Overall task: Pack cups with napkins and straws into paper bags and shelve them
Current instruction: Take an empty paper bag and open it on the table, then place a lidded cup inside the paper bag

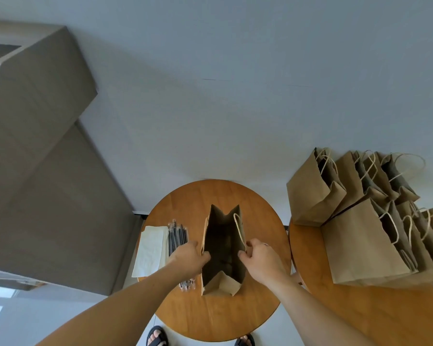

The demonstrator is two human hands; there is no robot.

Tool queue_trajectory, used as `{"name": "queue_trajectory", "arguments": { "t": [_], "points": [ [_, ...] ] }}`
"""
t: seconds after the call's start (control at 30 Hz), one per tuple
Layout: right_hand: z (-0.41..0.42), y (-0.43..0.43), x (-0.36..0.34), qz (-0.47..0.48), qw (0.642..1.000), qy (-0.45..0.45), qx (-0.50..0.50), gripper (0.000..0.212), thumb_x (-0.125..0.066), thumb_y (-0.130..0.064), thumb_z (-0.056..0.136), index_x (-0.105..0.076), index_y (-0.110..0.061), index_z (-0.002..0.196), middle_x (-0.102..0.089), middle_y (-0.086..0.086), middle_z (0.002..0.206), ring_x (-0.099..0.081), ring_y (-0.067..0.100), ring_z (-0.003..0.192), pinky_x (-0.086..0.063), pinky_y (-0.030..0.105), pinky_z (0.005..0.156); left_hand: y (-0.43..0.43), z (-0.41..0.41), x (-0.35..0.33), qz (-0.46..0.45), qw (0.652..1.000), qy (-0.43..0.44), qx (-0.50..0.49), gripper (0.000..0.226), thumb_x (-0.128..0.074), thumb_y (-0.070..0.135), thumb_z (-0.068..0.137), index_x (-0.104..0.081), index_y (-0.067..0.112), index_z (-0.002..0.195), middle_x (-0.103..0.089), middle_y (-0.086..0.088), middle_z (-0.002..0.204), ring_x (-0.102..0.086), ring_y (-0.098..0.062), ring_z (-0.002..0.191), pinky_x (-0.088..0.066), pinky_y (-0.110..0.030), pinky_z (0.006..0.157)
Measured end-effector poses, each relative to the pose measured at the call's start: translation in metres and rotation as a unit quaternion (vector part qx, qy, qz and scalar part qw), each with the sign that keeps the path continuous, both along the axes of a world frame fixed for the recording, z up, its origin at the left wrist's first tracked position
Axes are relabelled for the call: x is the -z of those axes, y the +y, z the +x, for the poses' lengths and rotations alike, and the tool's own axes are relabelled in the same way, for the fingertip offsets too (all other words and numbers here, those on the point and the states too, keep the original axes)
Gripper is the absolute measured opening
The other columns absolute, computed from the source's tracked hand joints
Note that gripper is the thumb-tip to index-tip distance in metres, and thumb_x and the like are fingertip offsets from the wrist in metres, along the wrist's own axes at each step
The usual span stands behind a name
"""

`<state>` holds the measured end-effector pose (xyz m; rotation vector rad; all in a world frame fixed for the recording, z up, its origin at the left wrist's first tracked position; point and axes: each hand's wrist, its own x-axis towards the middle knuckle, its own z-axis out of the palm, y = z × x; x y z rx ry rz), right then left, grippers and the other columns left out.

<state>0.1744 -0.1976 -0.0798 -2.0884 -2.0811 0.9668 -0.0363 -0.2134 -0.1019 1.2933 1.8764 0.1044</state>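
1. A brown paper bag (221, 284) stands upright near the middle of a round wooden tabletop (218, 318), with its mouth open toward the camera.
2. The left hand (189, 255) grips the left rim of the bag. Its fingers (196, 244) are curled on the outside of the paper, and the thumb is at the inner edge.
3. The right hand (259, 255) grips the opposite rim in the same way. Its fingers (251, 243) are curled round the outside, and the thumb is tucked just inside the mouth.
4. Between the two hands the bag's mouth is spread wide. The inside is dark, so I cannot tell what lies in it.
5. One pale twisted handle (239, 228) lies against the right rim, just beyond the right hand.
6. A row of dark straws (178, 233) in clear wrappers lies on the tabletop just left of the bag, and the left wrist crosses over part of it.
7. A stack of white napkins (151, 248) lies beside the straws on their left, at the edge of the tabletop.
8. To the right, a second wooden tabletop (360, 315) carries a cluster of brown bags (360, 245). They stand close together with their mouths open and their handles up.
9. The two tabletops sit close to each other, with a narrow gap between them.
10. At the bottom edge, the person's toes show in dark sandals (157, 337) below the tabletop's near rim.
11. A pale wall (235, 96) rises behind both tabletops, and a grey-brown cabinet (35, 146) stands to the left.
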Motion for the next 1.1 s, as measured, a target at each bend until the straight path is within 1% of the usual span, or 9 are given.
{"name": "queue_trajectory", "arguments": {
  "t": [0.1,0.2,0.27,0.4,0.53,0.63,0.87,0.97,1.1],
  "points": [
    [0.0,0.003,-0.003,-0.026,1.0,0.011,-0.01,0.055,-0.053,-0.059,0.092,-0.046,-0.029,0.138,-0.067,-0.008,0.111,-0.066,0.014,0.1,-0.058,0.028,0.086,0.004,-0.007,-0.006,-0.026,0.998,-0.034,0.042,0.072,-0.063,0.058,0.085,-0.036,0.028,0.145,-0.055,0.002,0.138,-0.064,-0.021,0.114,-0.055,-0.035,0.095],
    [0.002,0.006,-0.008,-0.07,0.997,0.036,-0.019,0.06,-0.058,-0.057,0.089,-0.041,-0.032,0.142,-0.059,-0.008,0.132,-0.06,0.017,0.116,-0.054,0.033,0.095,0.01,-0.017,-0.017,-0.083,0.988,-0.1,0.083,0.09,-0.07,0.051,0.083,-0.019,0.026,0.152,-0.049,-0.005,0.145,-0.058,-0.023,0.122,-0.048,-0.032,0.101],
    [0.004,0.009,-0.017,-0.08,0.996,0.035,-0.035,0.061,-0.061,-0.05,0.089,-0.038,-0.034,0.144,-0.052,-0.007,0.142,-0.055,0.018,0.125,-0.052,0.036,0.1,0.017,-0.026,-0.021,-0.087,0.987,-0.077,0.114,0.092,-0.07,0.05,0.083,-0.017,0.025,0.154,-0.044,-0.006,0.149,-0.052,-0.024,0.129,-0.045,-0.031,0.101],
    [-0.006,0.029,-0.052,0.014,0.997,-0.006,-0.078,0.055,-0.055,-0.036,0.097,-0.036,-0.028,0.148,-0.039,-0.004,0.153,-0.043,0.019,0.137,-0.043,0.036,0.109,0.047,-0.049,-0.028,0.03,0.985,0.089,0.145,0.077,-0.063,0.064,0.076,-0.038,0.032,0.142,-0.053,0.002,0.138,-0.055,-0.022,0.119,-0.051,-0.04,0.099],
    [-0.044,0.057,-0.106,0.111,0.986,-0.005,-0.127,0.051,-0.048,-0.032,0.1,-0.036,-0.02,0.148,-0.037,-0.002,0.153,-0.036,0.019,0.14,-0.034,0.035,0.113,0.065,-0.049,-0.105,0.13,0.956,0.197,0.173,0.065,-0.055,0.043,0.087,-0.036,0.024,0.146,-0.046,-0.002,0.144,-0.046,-0.024,0.128,-0.044,-0.04,0.104],
    [-0.08,0.076,-0.145,0.157,0.972,-0.004,-0.175,0.051,-0.047,-0.032,0.1,-0.038,-0.017,0.148,-0.039,0.0,0.151,-0.035,0.019,0.139,-0.033,0.035,0.113,0.076,-0.067,-0.163,0.178,0.932,0.271,0.159,0.068,-0.052,0.043,0.091,-0.03,0.017,0.15,-0.037,-0.006,0.152,-0.034,-0.027,0.139,-0.036,-0.044,0.11],
    [-0.179,0.098,-0.23,0.227,0.932,0.025,-0.281,0.052,-0.051,-0.034,0.098,-0.039,-0.017,0.147,-0.037,-0.001,0.151,-0.031,0.019,0.14,-0.031,0.034,0.112,0.051,-0.165,-0.284,0.276,0.9,0.334,0.053,0.066,-0.055,0.046,0.089,-0.038,0.017,0.145,-0.042,-0.008,0.148,-0.037,-0.03,0.136,-0.037,-0.045,0.108],
    [-0.233,0.092,-0.26,0.263,0.905,0.041,-0.332,0.053,-0.054,-0.033,0.096,-0.043,-0.016,0.144,-0.041,0.002,0.149,-0.034,0.02,0.139,-0.031,0.033,0.112,0.019,-0.22,-0.313,0.264,0.888,0.376,-0.005,0.059,-0.056,0.044,0.085,-0.045,0.018,0.136,-0.047,-0.008,0.141,-0.041,-0.029,0.13,-0.039,-0.045,0.104],
    [-0.304,0.071,-0.289,0.294,0.866,0.07,-0.399,0.05,-0.059,-0.03,0.093,-0.049,-0.015,0.14,-0.046,0.004,0.144,-0.042,0.023,0.133,-0.032,0.031,0.109,-0.038,-0.283,-0.339,0.255,0.877,0.399,-0.087,0.063,-0.058,0.043,0.088,-0.041,0.019,0.144,-0.044,-0.006,0.146,-0.037,-0.029,0.135,-0.038,-0.046,0.105]
  ]
}}
